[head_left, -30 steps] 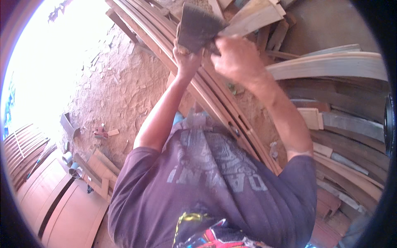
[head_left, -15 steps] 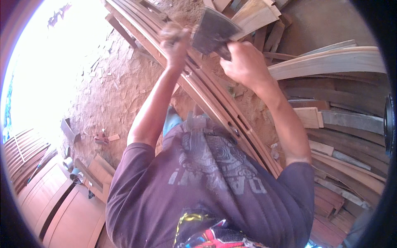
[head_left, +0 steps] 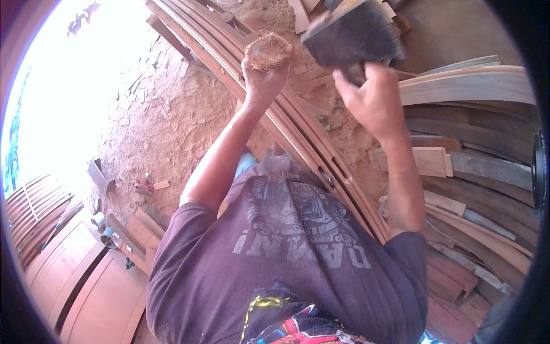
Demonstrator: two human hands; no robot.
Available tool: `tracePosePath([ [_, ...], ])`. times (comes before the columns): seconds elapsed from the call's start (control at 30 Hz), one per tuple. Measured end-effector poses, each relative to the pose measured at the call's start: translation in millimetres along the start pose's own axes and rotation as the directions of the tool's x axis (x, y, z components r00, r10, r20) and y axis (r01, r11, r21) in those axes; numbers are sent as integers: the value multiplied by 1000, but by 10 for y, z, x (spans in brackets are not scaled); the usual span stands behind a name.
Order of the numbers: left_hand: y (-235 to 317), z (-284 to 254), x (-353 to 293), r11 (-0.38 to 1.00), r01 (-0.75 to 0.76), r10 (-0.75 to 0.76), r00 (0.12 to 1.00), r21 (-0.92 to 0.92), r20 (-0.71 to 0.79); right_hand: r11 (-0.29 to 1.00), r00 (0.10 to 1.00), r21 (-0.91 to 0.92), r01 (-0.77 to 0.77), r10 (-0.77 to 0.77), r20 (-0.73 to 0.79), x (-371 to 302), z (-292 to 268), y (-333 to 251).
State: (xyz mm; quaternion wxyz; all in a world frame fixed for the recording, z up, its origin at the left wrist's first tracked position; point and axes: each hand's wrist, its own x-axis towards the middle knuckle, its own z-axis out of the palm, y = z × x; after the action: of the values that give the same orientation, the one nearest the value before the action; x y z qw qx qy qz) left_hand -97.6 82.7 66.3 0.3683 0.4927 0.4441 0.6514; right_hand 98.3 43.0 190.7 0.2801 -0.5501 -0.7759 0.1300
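My left hand (head_left: 266, 86) is closed around an upright wooden tool handle (head_left: 268, 51) with a round, frayed, fibrous top. The tool's lower end is hidden behind the hand and wrist. Beneath that hand, a long grooved wooden beam (head_left: 292, 129) runs diagonally from the upper left toward my right side. My right hand (head_left: 375, 97) grips the short handle of a dark mallet-like tool (head_left: 355, 37) with a broad, flat-sided head. It is raised to the right of the frayed handle, apart from it, and slightly blurred. A slot (head_left: 338, 167) shows in the beam's nearer part.
Curved and straight boards (head_left: 470, 83) are stacked along the right. Timber offcuts (head_left: 301, 14) lie at the top. Wood chips litter the sandy ground (head_left: 154, 126). Reddish-brown panels (head_left: 103, 304) and a bundle of slats (head_left: 37, 212) stand at the lower left.
My right hand has swung the mallet-like tool up and to the right, away from my left hand. My left hand has shifted slightly right, and the frayed handle end now shows clearly.
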Motion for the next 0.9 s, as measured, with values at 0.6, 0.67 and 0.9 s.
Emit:
tracePosePath([
  [0.6,-407,-98,-150,995,84,-87,994,49,61,999,999,-11,42,-42,1,304,204,-641],
  [0.67,-403,-59,-209,999,34,-33,999,-22,28,978,994,-208,-5,28,106,210,417,-570],
  [0.9,-394,-132,-16,993,62,-76,987,99,143,968,930,-25,-249,246,273,-464,379,48],
])
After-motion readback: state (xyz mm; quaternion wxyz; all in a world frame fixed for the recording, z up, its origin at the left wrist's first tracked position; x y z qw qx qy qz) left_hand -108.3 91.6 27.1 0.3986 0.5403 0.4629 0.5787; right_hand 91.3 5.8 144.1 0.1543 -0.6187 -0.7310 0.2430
